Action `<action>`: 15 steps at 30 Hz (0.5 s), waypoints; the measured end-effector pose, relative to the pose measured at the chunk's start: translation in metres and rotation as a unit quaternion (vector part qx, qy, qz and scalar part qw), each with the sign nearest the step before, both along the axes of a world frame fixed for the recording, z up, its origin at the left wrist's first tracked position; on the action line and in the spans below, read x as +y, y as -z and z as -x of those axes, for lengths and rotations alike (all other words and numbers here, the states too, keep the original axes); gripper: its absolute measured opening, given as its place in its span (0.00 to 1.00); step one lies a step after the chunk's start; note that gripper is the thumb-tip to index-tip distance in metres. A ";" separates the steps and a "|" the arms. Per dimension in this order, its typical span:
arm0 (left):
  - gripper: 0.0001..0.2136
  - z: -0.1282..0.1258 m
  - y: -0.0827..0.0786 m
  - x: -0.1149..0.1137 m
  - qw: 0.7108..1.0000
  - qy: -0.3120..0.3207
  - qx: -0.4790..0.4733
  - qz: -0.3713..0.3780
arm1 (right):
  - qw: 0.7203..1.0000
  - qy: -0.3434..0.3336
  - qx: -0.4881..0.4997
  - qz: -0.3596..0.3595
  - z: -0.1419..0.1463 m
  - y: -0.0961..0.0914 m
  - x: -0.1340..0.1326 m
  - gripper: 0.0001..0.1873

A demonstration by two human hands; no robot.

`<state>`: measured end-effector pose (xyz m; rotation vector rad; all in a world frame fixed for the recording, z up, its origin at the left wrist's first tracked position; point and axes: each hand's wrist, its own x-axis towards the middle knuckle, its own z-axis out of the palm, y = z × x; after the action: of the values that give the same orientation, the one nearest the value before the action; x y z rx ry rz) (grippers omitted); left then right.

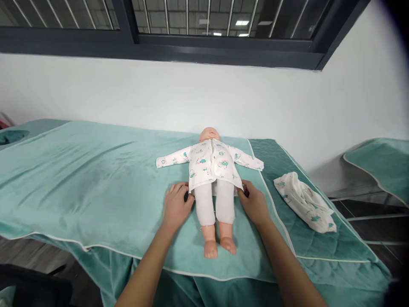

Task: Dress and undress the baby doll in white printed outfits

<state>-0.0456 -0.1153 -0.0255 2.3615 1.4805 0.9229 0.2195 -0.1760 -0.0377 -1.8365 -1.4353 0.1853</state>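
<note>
A baby doll [212, 187] lies on its back on a light teal towel [96, 183], head toward the wall. It wears a white patterned top [209, 161] with sleeves spread out and white leggings; its feet are bare. My left hand [175, 206] rests at the doll's left hip, fingers curled against the hem of the top. My right hand [254, 202] is at the other hip, fingers pinched on the top's lower corner.
A folded white patterned cloth [303, 201] lies on the darker quilted pad [322, 243] to the right. The bed's front edge runs just below the doll's feet. Another teal-covered bed [380, 164] stands at the far right, with dark floor between. A white wall and window are behind.
</note>
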 end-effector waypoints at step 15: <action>0.06 0.004 0.004 -0.008 0.998 -0.048 -0.025 -0.022 | 0.992 -0.026 0.046 -0.113 -0.003 0.002 -0.005 0.18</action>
<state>-0.0498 -0.1232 -0.0291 2.2961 1.5822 1.0406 0.2221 -0.1809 -0.0402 -1.5884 -1.3818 0.1272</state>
